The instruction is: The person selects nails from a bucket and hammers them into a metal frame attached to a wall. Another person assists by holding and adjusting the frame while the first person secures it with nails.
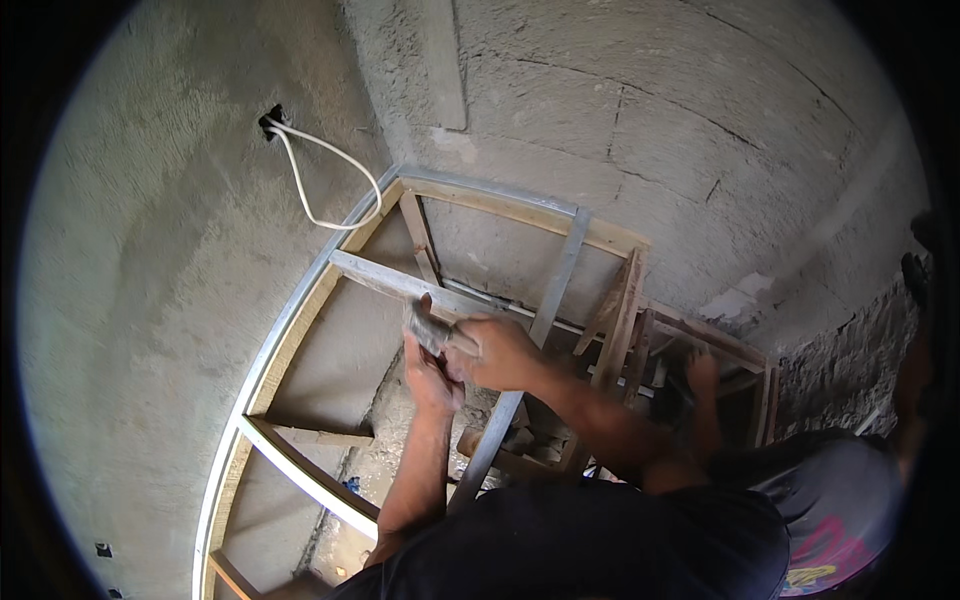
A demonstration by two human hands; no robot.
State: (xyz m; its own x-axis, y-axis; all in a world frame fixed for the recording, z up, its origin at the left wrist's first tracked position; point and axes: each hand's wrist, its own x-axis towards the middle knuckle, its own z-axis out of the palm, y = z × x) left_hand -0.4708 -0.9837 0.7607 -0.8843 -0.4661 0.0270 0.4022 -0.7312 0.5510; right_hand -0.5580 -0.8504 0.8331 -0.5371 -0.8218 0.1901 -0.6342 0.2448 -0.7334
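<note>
Dark shirt cloth [570, 545] is filling six o'clock. Just off centre, toward eight, my right hand [497, 352] and left hand [433, 382] are gripping, fingers curled, a grey object [428, 326] (blurred past naming) near the crosspiece [372, 272]; I'm seemingly readying it, the next move probably needing steadiness.

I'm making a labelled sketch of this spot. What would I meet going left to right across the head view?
Small dark wall hole low down, looped white cable, left hand, right hand, slanting wooden post, grey clothing with pink print.
</note>
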